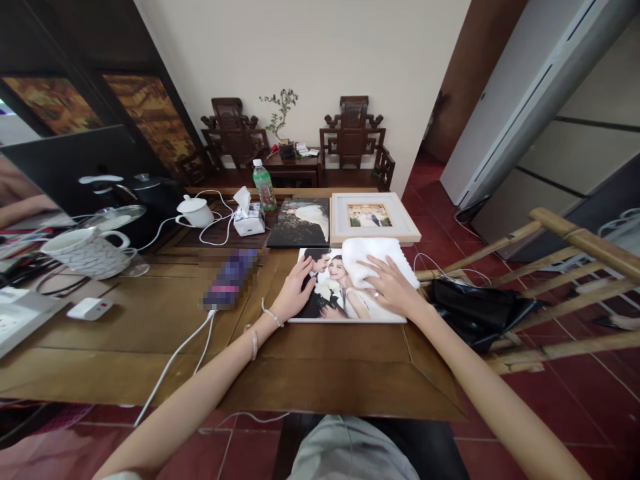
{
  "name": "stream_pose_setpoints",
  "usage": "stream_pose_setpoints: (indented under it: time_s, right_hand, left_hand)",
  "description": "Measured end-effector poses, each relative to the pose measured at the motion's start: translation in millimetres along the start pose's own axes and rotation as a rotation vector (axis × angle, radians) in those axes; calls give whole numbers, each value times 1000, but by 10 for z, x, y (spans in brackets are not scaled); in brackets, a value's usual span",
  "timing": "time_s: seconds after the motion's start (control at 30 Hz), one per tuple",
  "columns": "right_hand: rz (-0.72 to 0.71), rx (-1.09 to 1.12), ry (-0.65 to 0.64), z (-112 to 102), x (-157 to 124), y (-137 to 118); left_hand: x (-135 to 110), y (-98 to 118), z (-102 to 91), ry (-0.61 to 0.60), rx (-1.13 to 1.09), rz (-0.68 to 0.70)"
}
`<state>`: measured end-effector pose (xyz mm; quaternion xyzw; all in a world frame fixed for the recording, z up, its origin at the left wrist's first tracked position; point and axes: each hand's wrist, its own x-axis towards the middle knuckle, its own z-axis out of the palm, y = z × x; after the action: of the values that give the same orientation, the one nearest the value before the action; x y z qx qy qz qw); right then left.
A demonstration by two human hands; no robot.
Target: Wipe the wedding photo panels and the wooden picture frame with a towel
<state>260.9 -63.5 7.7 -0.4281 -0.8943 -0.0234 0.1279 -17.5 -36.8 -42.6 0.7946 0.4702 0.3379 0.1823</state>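
Note:
A photo panel (325, 293) showing a couple lies flat on the wooden table in front of me. My left hand (296, 288) rests on its left side, fingers stretched out and nothing held. Over the panel's upper right part lies a white cloth (367, 257), folded and fluffy. My right hand (393, 283) presses flat on this cloth with its fingers spread; part of the panel beneath is hidden. Just behind are a dark photo panel (300, 220) and a pale framed photo (370, 217), side by side.
To the left lie a phone (230, 280) on a white cable, a charger plug (90, 308) and a patterned mug (90, 252). A tissue box (249, 220), a green-labelled bottle (264, 187) and a lidded white cup (195, 212) stand farther back. A bamboo chair (565, 267) with a black bag (470, 307) is at right.

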Motion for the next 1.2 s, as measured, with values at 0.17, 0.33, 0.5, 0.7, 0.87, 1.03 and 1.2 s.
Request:
stream_pose_setpoints:
  time_s: [0.17,0.33,0.5,0.7,0.87,1.03,1.2]
  right_hand:
    - [44,28,35,27,100,60]
    - [50,7,26,60,224,88]
    - [41,-10,27,47,204,33]
    - [-58,-5,-32,1,-119,-301]
    - [-143,22,-70,-24,-490,-744]
    - [-140,53,-160,-77,-409,-836]
    - [-86,2,-167,-23,86,-620]
  left_hand:
    - [3,-16,10,4,3,1]
    - [1,-14,5,-10,9,9]
    - [2,-29,9,-11,12,2]
    - [11,-25,14,-2,7,-1]
    - [13,-13,14,7,-13,4]
    - [19,-26,16,-6,-16,11]
    - [25,-44,10,-14,-17,27]
